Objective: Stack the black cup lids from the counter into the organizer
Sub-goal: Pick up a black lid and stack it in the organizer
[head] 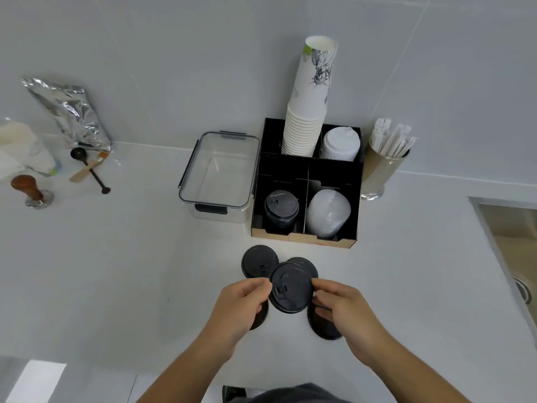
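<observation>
A black cup lid (291,287) is held above the white counter between my left hand (242,306) and my right hand (341,308), fingertips pinching its opposite edges. Loose black lids lie on the counter around it: one (259,260) at the upper left, one (305,264) partly hidden behind the held lid, one (260,315) under my left hand and one (324,325) under my right hand. The black organizer (305,170) stands just beyond, with a stack of black lids (281,209) in its front left compartment.
The organizer also holds clear lids (328,213), white lids (340,144) and tall paper cups (311,97). A clear container (219,175) stands to its left, a straw holder (383,161) to its right. A sink (511,242) is far right; a tamper (30,190), scoop (87,167) and foil bag (69,112) far left.
</observation>
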A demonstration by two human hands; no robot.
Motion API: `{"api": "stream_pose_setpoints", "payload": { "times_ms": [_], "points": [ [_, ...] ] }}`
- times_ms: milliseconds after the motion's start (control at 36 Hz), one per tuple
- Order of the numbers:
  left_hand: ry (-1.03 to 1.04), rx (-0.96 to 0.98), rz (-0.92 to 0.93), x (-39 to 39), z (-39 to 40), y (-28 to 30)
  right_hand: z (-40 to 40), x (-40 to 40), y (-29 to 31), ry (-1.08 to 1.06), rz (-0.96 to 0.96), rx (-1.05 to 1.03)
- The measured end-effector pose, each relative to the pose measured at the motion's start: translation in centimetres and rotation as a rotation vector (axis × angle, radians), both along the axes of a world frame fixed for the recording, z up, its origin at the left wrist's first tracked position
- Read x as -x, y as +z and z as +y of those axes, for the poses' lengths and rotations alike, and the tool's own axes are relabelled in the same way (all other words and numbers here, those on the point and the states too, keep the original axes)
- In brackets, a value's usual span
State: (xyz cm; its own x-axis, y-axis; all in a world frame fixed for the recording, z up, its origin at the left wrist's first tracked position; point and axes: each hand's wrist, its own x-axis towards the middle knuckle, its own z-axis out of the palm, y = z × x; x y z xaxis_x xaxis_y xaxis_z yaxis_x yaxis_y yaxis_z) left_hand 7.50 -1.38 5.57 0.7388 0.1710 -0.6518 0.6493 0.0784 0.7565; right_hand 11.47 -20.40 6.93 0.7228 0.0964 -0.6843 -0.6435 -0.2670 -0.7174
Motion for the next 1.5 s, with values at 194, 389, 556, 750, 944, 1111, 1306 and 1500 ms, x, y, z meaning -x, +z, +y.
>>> {"api": "stream_pose_setpoints", "payload": {
  "times_ms": [194,389,556,750,944,1111,1306,1500],
  "points": [
    [0.026,-0.022,-0.076,-1.6,-0.4,1.1,0.5,-2.2,1.6,-0.002,-0.105,0.012],
    [0.030,-0.019,-0.137,-3.9,-0.7,2.0,0.7,-4.7,2.8,0.039,-0.162,-0.009],
    [0.059,-0.016,-0.156,-6.2,-0.4,2.7,1.3,-6.8,3.3,-0.009,-0.188,-0.023],
    [0.105,-0.028,-0.174,-9.2,-0.1,2.6,2.1,-9.1,3.4,0.030,-0.171,-0.008],
    [0.092,-0.039,-0.171,-12.6,0.5,1.7,3.6,-11.8,2.9,0.016,-0.161,0.013],
    [0.107,-0.045,-0.146,-15.3,0.4,1.3,4.6,-13.8,1.5,-0.029,-0.105,0.015],
    [0.087,-0.084,-0.148,-17.2,0.9,0.0,5.4,-15.8,0.7,-0.024,-0.089,0.030],
    [0.075,-0.144,-0.148,-18.3,1.2,-1.7,5.9,-16.5,0.8,-0.014,-0.077,0.050]
  ]
}}
